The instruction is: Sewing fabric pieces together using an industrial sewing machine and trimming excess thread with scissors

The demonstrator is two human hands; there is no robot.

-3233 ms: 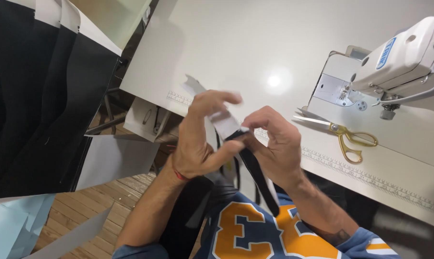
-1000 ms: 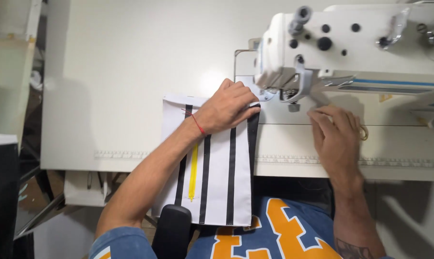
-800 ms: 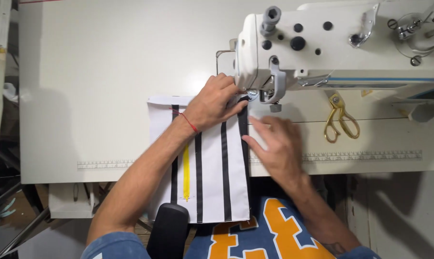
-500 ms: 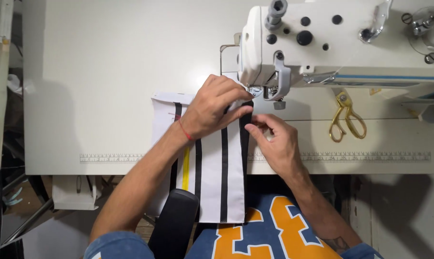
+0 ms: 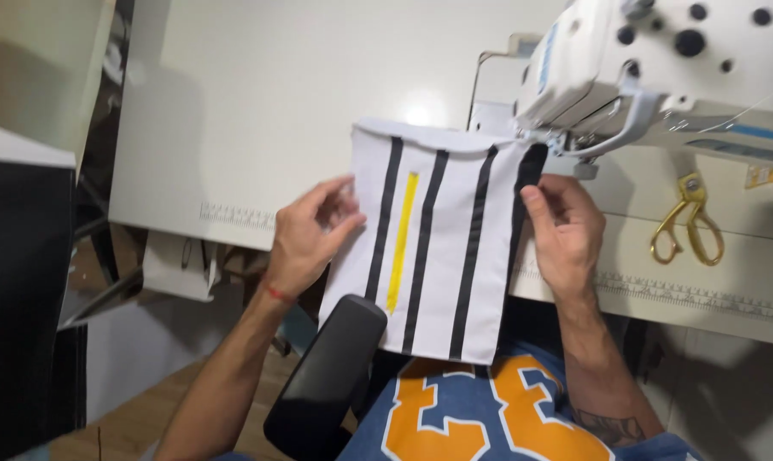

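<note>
My left hand (image 5: 305,235) pinches the left edge of the white fabric panel w/ black stripes & a yellow strip (image 5: 433,243); right hand (image 5: 562,230) grips its right edge beside the white sewing machine (image 5: 660,60). Panel overhangs the table's front edge; white tabletop (image 5: 284,94) bare to the left.

White fabric panel (image 5: 438,248) w/ black stripes & one yellow stripe, centre frame. Left hand (image 5: 305,235) at its left edge, right hand (image 5: 566,230) pinching right edge (under sewing machine (image 5: 660,60), upper right). Gold scissors (image 5: 690,222) at right.
</note>
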